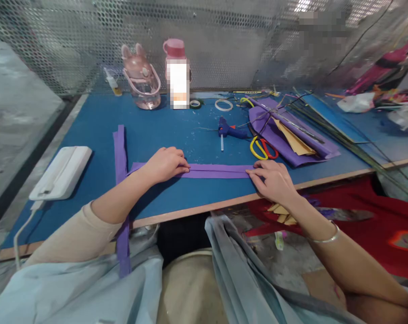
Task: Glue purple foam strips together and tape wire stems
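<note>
A long purple strip (pixel 220 171), folded along its length, lies flat across the blue table in front of me. My left hand (pixel 166 164) pinches it near its middle, fingers pressed together on the fold. At the strip's right end, my right hand (pixel 271 179) grips the edge between thumb and fingers. A second purple strip (pixel 120 148) runs front to back under my left forearm and hangs over the table edge toward my lap. Scissors (pixel 263 148) with yellow and red handles lie just beyond my right hand.
A blue glue gun (pixel 231 129) lies behind the strip, with purple sheets (pixel 292 135) to its right. A white power bank (pixel 61 173) with a cable is at left. Bottles (pixel 146 85), a phone (pixel 179 85) and tape rolls (pixel 223 105) stand along the mesh wall.
</note>
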Demonstrator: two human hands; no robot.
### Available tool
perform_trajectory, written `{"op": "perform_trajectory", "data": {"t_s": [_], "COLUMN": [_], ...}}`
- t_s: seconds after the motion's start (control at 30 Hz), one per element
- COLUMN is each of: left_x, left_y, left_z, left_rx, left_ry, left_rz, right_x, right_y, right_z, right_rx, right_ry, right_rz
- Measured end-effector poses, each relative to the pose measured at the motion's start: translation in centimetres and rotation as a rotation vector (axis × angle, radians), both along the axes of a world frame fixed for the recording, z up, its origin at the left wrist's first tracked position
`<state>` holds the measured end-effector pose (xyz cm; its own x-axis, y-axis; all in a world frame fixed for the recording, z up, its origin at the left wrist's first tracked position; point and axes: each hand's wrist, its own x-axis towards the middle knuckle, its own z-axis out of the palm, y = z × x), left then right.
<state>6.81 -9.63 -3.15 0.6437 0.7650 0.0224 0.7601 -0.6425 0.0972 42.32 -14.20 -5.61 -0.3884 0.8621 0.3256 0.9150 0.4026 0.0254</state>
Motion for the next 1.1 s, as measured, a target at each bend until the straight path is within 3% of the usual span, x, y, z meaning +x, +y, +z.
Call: {"op": "perform_trajectory", "data": {"t_s": [0.1, 0.2, 0.33, 0.5, 0.6, 0.7, 0.77, 0.93, 1.1], "left_x": [-0.3, -1.1, -2.6, -3.5, -3.9, -4.5, -4.8, -4.6, -4.4], "left_y": [0.3, 0.6, 0.9, 1.3, 1.3, 1.4, 1.5, 1.6, 1.5], "left_z": [0.2, 0.7, 1.2, 1.3, 1.7, 2.2, 2.2, 1.6, 1.5], "left_rx": [-0.051, -0.228, -0.393, -0.384, -0.383, -0.427, -0.433, -0.303, -0.283], "left_ry": [-0.02, -0.056, -0.137, -0.091, -0.05, -0.052, -0.045, -0.038, -0.018], "left_rz": [-0.036, -0.067, 0.054, 0.112, 0.14, 0.183, 0.222, 0.267, 0.212], "right_x": [-2.8, -4.8, -4.0, -2.9, -4.0, -5.5, -6.5, -8.7, -9.3], "right_y": [1.3, 2.9, 4.7, 4.5, 3.3, 2.6, 2.6, 3.3, 3.9], "right_z": [2.2, 3.4, 2.5, 0.3, 0.2, 0.9, 1.5, 1.5, 0.2], "right_rx": [-0.139, -0.217, -0.218, -0.185, -0.123, -0.242, -0.335, -0.316, -0.131], "right_ry": [-0.146, -0.304, -0.186, 0.134, 0.109, 0.135, 0.184, 0.138, 0.317], "right_rz": [-0.081, -0.093, -0.051, 0.215, 0.32, 0.407, 0.373, 0.026, 0.186]}}
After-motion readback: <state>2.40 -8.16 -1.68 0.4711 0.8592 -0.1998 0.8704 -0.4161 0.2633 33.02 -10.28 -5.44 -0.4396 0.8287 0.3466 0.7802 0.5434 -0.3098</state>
